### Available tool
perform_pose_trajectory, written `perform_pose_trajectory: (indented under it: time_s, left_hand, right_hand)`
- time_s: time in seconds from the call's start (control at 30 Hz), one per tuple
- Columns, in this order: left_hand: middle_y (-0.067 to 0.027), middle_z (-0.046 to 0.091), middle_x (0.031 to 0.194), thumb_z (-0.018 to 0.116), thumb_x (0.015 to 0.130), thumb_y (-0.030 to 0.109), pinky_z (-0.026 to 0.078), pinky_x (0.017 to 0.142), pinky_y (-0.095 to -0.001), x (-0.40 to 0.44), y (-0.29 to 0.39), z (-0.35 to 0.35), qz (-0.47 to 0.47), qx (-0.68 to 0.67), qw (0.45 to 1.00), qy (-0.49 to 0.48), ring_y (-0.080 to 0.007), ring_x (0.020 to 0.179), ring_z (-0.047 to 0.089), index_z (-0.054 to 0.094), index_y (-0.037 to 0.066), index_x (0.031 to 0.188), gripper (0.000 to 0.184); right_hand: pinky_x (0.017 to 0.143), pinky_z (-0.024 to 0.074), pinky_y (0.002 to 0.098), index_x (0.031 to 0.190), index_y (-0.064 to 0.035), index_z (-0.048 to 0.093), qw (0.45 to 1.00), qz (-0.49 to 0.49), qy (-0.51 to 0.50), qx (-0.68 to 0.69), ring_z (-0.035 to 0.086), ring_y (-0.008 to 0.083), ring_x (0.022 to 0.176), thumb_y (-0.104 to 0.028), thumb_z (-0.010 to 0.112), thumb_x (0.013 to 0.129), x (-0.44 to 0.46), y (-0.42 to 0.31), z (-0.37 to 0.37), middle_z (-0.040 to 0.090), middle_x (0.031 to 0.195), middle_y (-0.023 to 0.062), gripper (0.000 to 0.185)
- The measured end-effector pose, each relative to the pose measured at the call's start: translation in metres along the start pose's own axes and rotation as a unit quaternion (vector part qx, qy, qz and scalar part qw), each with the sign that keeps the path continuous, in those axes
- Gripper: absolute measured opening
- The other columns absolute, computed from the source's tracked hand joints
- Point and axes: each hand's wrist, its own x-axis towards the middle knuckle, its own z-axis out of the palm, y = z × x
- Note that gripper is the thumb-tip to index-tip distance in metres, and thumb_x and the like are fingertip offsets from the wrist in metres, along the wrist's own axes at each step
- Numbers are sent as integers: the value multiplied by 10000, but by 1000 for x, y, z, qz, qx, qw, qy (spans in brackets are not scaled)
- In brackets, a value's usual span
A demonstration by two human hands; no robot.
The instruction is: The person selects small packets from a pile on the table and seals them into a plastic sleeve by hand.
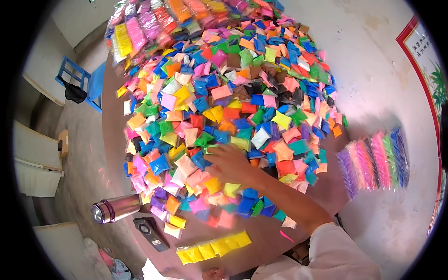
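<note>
My right hand [232,164] reaches over a wide heap of small, flat, coloured packets [231,113]. Its fingers are apart and point left, close above the packets, beside a blue packet [200,160]. At the bottom edge only a small part of my left hand [214,274] shows, by the table's near edge; its fingers are mostly hidden. Between that hand and the heap lies a row of yellow packets [214,247], side by side on the brown table [261,233].
Larger clear bags of packets [148,25] are stacked at the far left. A metallic flask [115,208] and a dark device [150,233] lie at the left edge. Bundled coloured strips [373,163] are on the right, against the pale wall. A blue chair [88,81] stands left of the table.
</note>
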Motion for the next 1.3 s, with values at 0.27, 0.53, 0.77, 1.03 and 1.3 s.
perform_pose_trajectory:
  time_s: [0.27,0.53,0.77,1.03,1.3]
  left_hand:
    - [-166,744,830,786,864,244,600,656,-353,1,-3,1,-1,-3,1000,-4,-252,722,736,732,-43,918,297]
    - [-166,744,827,790,864,230,603,646,-351,3,-2,3,0,-4,1000,-7,-250,713,735,730,-47,916,289]
    - [-165,743,825,795,863,218,605,638,-349,-1,-3,1,1,-12,1000,-6,-247,705,735,729,-51,913,282]
    - [-164,743,822,799,862,205,607,629,-347,-8,-54,-18,23,-95,994,-53,-245,696,734,728,-55,910,274]
    - [-117,700,649,764,872,231,543,518,-275,-24,-7,-11,-25,-203,977,-52,-159,539,666,732,-41,761,295]
  right_hand:
    - [1021,400,496,1214,-128,686,996,12,10,-91,537,308,1240,-341,690,867,5,33,-23,608,1334,84,407]
    - [988,366,549,1114,-131,705,978,37,-1,-204,568,260,1191,-386,612,926,27,104,-42,635,1246,83,329]
    - [808,488,478,866,-113,722,967,79,-105,-217,685,286,908,-261,643,875,29,105,-74,681,992,101,168]
    - [781,568,512,1195,-85,642,971,69,4,-229,669,400,1031,-73,715,738,84,158,-39,634,1190,158,462]
    - [739,545,472,1024,-93,729,956,60,156,-239,667,325,907,-248,730,817,49,103,-80,631,1009,111,258]
